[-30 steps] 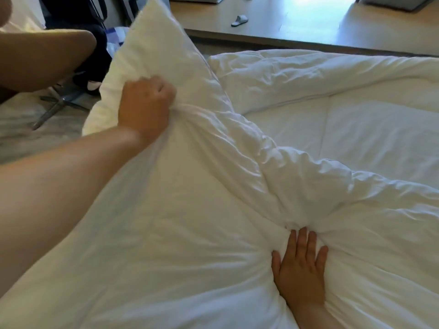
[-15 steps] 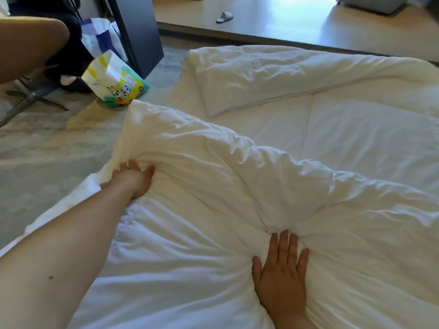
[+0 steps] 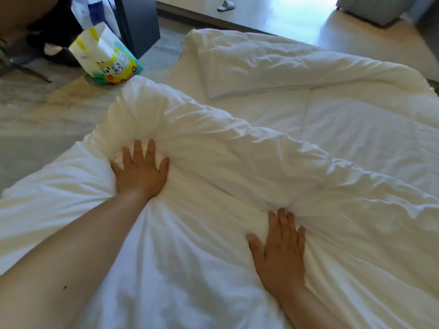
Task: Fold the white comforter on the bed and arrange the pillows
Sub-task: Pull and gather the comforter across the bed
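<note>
The white comforter (image 3: 237, 143) covers the bed, with a thick rolled fold running diagonally from the left edge toward the lower right. My left hand (image 3: 140, 172) lies flat, fingers spread, pressing against the near side of that fold at its left end. My right hand (image 3: 279, 248) also lies flat and open on the comforter, fingertips at the crease where the fold meets the flat layer. A folded-back flap of the comforter (image 3: 273, 65) lies at the far end of the bed. No separate pillow is clearly visible.
A colourful panda-print bag (image 3: 107, 60) stands on the floor by the bed's left far corner, next to a dark cabinet (image 3: 137, 22). A person's dark-shod foot and chair legs (image 3: 28, 55) are at the far left. A slipper (image 3: 225, 5) lies on the wooden floor beyond.
My left hand lowered the raised comforter corner onto the bed, let go of it and now presses flat against the fold. My right hand stayed flat on the comforter.
</note>
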{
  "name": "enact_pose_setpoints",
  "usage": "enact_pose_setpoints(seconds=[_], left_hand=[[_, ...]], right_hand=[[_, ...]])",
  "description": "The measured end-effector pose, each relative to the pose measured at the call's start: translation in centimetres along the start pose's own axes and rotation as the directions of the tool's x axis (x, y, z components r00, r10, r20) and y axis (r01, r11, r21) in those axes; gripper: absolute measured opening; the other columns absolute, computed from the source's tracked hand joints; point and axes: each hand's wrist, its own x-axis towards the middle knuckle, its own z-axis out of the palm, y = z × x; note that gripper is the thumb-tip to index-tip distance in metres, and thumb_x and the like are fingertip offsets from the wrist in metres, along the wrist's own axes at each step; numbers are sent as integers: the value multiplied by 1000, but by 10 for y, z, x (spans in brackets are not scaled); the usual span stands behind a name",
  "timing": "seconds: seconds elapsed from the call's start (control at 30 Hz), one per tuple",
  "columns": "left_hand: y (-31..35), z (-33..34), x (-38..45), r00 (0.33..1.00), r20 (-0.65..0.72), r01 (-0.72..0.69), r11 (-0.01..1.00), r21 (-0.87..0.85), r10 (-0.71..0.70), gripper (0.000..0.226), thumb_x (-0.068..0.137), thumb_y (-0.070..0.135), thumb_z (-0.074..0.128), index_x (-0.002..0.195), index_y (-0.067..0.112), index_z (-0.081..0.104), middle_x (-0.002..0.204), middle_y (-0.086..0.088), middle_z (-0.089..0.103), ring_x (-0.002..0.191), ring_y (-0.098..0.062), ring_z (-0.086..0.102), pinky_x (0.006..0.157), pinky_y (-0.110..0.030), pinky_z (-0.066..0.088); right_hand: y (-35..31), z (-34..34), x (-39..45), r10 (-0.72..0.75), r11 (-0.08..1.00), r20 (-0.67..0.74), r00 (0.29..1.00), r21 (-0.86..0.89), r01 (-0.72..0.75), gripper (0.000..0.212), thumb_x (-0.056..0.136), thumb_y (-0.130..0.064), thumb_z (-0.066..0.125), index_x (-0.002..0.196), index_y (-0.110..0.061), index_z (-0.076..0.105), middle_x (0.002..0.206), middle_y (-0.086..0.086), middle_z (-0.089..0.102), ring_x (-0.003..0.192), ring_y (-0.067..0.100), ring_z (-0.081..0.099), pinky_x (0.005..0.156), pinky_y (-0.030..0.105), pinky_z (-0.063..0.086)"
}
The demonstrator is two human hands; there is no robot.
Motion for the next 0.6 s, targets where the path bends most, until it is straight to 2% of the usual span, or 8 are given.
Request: enact_pose_setpoints(seconds=[0.07, 0.13, 0.17, 0.23, 0.3, 0.33, 0.43, 0.6], left_hand=[[1, 7, 4, 1000, -29, 13, 1000, -14, -13, 74, 92, 70, 7, 156, 36, -9, 166, -1, -10, 152, -32, -6, 117, -63, 1], [0, 9, 6, 999, -38, 29, 999, -36, -31, 77, 92, 71, 9, 157, 32, -7, 166, -3, -8, 152, -31, -6, 118, -62, 1], [-2, 8, 8, 999, -34, 34, 998, -51, -36, 79, 91, 71, 9, 157, 30, -6, 166, -3, -8, 152, -31, -5, 118, -61, 1], [-5, 6, 13, 999, -14, 34, 995, -94, -36, 83, 91, 73, 12, 158, 26, -5, 166, -2, -8, 152, -28, -5, 119, -59, 1], [-10, 1, 22, 999, 35, 26, 991, -129, -22, 86, 91, 74, 16, 158, 24, -4, 166, 0, -7, 153, -25, -3, 119, -57, 2], [-13, 0, 27, 998, 65, 16, 990, -143, -6, 87, 91, 74, 19, 157, 24, -4, 166, 0, -7, 153, -24, -3, 119, -57, 2], [-19, -6, 39, 988, 154, -5, 983, -186, 34, 86, 92, 73, 23, 157, 25, -5, 166, 2, -9, 153, -22, -4, 120, -56, 1], [-16, -20, 44, 971, 231, -6, 972, -237, 62, 86, 92, 73, 25, 157, 25, -4, 166, 3, -10, 153, -21, -5, 119, -56, -1]], right_hand=[[-13, -33, 21, -74, 988, -173, 982, 120, 96, 76, 93, -68, 20, 145, -14, 35, 152, 16, 36, 141, 32, 29, 112, 52, 21], [-35, -59, 61, -118, 987, -194, 974, 87, 137, 73, 92, -66, 22, 150, -24, 27, 161, 11, 19, 148, 30, 13, 116, 52, 9], [-44, -64, 86, -122, 991, -132, 984, 29, 127, 72, 91, -66, 19, 153, -29, 20, 163, 7, 8, 150, 29, 2, 117, 52, 0], [-48, -52, 134, -85, 990, 78, 993, -103, 93, 69, 92, -66, 14, 154, -36, 7, 164, -1, -7, 149, 27, -11, 116, 55, -10], [-36, -23, 161, -13, 982, 263, 965, -178, 62, 69, 92, -66, 12, 153, -37, -4, 163, -4, -13, 149, 26, -15, 115, 57, -12], [-30, -9, 167, 8, 980, 299, 954, -192, 52, 70, 92, -67, 11, 153, -37, -7, 163, -4, -15, 148, 27, -16, 115, 57, -13], [-23, 18, 173, 13, 977, 301, 954, -206, 52, 72, 92, -67, 7, 152, -34, -12, 162, -2, -19, 148, 28, -19, 115, 55, -17], [-23, 19, 178, 26, 970, 312, 950, -236, 51, 73, 91, -67, 5, 152, -32, -14, 162, -1, -20, 147, 28, -20, 115, 55, -17]])
